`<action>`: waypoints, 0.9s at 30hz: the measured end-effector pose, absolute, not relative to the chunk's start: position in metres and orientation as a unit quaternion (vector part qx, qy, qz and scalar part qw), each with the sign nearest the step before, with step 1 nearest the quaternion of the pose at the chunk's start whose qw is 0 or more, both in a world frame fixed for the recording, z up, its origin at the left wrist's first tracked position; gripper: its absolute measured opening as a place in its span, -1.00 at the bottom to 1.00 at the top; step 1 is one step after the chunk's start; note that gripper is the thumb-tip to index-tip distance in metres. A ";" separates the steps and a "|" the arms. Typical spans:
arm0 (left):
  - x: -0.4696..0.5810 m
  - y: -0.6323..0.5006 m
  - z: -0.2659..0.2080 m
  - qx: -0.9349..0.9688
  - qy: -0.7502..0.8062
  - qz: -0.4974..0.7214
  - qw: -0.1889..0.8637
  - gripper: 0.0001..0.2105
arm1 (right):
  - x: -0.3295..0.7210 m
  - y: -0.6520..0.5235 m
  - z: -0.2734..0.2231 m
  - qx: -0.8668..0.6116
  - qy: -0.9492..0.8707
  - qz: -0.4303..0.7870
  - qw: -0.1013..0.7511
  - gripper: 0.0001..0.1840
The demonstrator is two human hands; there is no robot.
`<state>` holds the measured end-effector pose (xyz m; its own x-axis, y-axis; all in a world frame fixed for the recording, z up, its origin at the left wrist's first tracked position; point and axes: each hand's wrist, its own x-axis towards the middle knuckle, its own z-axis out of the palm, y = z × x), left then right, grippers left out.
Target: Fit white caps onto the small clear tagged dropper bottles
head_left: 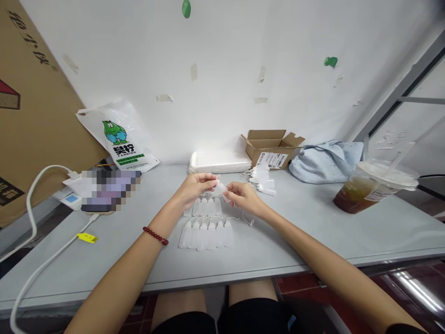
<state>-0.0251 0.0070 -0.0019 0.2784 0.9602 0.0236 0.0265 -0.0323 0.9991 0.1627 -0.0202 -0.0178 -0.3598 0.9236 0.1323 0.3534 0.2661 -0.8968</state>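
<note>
Over the middle of the desk, my left hand [198,186] pinches the narrow top end of a small translucent white bottle-shaped piece [221,188]. The fingers of my right hand [242,196] are closed on its wider body. Fine detail at the fingertips is too small to make out. Below the hands lie similar pieces in two rows, a front row [207,235] and a back row [208,208] partly behind my left hand, with thin white loops at their tops. A white cord [247,219] with a small end piece curls below my right hand.
More translucent pieces [264,178] lie in a pile before an open cardboard box [269,146]. Stacked white trays [220,161] stand beside it. A tilted drink cup [373,188] and a blue cloth bag [327,160] are right; a phone [111,190], cable [45,264] and plastic bag [118,134] left.
</note>
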 end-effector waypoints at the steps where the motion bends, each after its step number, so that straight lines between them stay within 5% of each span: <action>1: -0.025 0.006 -0.001 0.587 0.417 0.418 0.554 -0.67 | 0.163 -0.020 -0.018 -0.440 -0.711 0.425 0.348 -0.77; 18: -0.015 -0.001 -0.001 0.656 0.392 0.452 0.459 -0.70 | 0.170 -0.019 -0.008 -0.372 -0.518 0.654 0.407 -0.65; 27: -0.012 -0.003 -0.001 0.631 0.418 0.414 0.505 -0.67 | 0.171 -0.020 -0.004 -0.403 -0.570 0.592 0.403 -0.71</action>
<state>-0.0119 -0.0035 -0.0005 0.3077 0.9461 0.1014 0.1090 -0.1409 0.9840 0.1713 -0.0197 -0.0038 -0.3513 0.9361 -0.0175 -0.0178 -0.0253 -0.9995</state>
